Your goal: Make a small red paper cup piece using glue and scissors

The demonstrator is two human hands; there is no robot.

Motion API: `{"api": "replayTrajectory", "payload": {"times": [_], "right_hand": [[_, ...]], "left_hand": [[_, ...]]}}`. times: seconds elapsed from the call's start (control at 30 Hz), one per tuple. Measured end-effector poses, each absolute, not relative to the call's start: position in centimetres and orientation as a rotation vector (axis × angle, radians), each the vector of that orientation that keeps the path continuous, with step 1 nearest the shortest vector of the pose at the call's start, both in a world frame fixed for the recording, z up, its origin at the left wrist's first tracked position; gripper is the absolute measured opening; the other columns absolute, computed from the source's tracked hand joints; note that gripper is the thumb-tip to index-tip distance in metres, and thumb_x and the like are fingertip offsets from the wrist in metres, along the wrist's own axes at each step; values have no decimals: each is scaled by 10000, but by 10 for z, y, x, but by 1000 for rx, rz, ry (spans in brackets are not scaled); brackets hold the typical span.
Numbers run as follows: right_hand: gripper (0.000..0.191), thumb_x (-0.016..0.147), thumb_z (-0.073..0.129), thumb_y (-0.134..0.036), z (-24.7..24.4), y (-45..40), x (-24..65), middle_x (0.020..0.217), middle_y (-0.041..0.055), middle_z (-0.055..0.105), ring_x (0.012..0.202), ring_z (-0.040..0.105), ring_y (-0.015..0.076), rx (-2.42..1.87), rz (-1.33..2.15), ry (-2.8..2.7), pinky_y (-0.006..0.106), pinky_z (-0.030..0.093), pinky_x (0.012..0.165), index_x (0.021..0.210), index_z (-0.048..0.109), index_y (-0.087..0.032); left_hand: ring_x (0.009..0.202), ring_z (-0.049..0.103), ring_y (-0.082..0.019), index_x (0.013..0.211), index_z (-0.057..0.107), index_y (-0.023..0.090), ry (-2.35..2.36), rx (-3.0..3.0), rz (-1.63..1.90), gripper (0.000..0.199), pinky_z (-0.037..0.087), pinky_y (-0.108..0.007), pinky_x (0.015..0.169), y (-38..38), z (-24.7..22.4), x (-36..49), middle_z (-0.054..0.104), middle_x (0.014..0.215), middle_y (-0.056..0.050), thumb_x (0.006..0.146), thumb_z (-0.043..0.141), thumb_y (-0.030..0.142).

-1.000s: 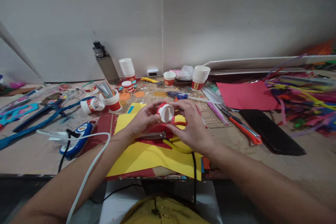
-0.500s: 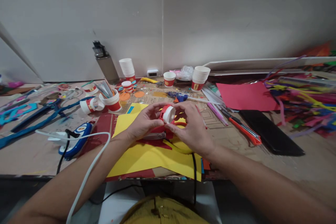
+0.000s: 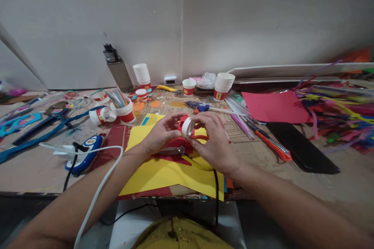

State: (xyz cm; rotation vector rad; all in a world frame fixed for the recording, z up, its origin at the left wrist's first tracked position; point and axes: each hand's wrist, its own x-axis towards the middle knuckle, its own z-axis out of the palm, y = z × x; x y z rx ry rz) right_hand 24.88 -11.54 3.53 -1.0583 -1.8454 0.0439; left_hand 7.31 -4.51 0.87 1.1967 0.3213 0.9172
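Above a pile of yellow paper [image 3: 146, 181], my left hand [image 3: 159, 134] grips a small red-and-white paper cup piece [image 3: 186, 126], which looks cut down, by its red side. The fingers and thumb of my right hand [image 3: 214, 140] close on its white edge from the other side. The cup piece is tilted, its white end facing right. Under my hands lie scissors with a metal blade [image 3: 172, 150] and a yellow-and-orange handle [image 3: 201, 164], partly hidden by my right hand. Red paper lies beneath them.
Stacked paper cups [image 3: 224, 85], a cup of sticks [image 3: 124, 111] and a glue gun [image 3: 198, 106] stand or lie farther back. At right are a utility knife [image 3: 274, 144], a black phone [image 3: 304, 148] and red paper [image 3: 274, 106]. A white cable [image 3: 108, 175] crosses my left forearm.
The cup piece has turned slightly between my fingers, so its white end faces more to the right. My hands have barely shifted otherwise.
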Motion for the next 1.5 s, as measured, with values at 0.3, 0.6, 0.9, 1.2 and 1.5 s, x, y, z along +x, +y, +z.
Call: {"api": "replayTrajectory", "payload": {"times": [0.3,0.6,0.9,1.2,1.5], "right_hand": [[512,782,663,-106,33,-115,249,1131,74,502,1119,507,254,-1079,-38,-1903,497,489,942,1208,455,-299],[537,783,652,-87,32,-115,250,1120,73,488,1107,515,252,-1055,-44,-1929,483,500,926,1225,443,-309],[475,787,705,-187,35,-117,249,1131,92,511,1095,519,252,-1063,3,-1917,487,502,922,1192,472,-271],[455,793,692,-173,35,-118,249,1132,87,519,1095,522,252,-1075,14,-1911,491,501,920,1184,484,-278],[470,779,709,-181,35,-117,248,1108,87,525,1075,528,254,-1097,16,-1906,490,499,913,1188,494,-265]], "left_hand": [[1044,635,-220,1209,636,272,369,1275,882,538,528,-331,877,-42,7,70,656,1208,-75,695,792,255],[1091,626,-247,1216,638,255,373,1254,871,537,519,-341,892,-43,7,70,649,1231,-93,702,786,299],[1075,636,-214,1201,646,262,349,1256,857,459,518,-291,876,-45,12,70,668,1200,-78,753,740,234],[1080,635,-230,1196,649,257,373,1249,843,478,522,-304,872,-44,11,70,664,1210,-81,731,758,245],[1047,647,-212,1165,669,245,378,1169,834,432,512,-292,879,-47,14,72,680,1181,-72,741,752,253]]}}
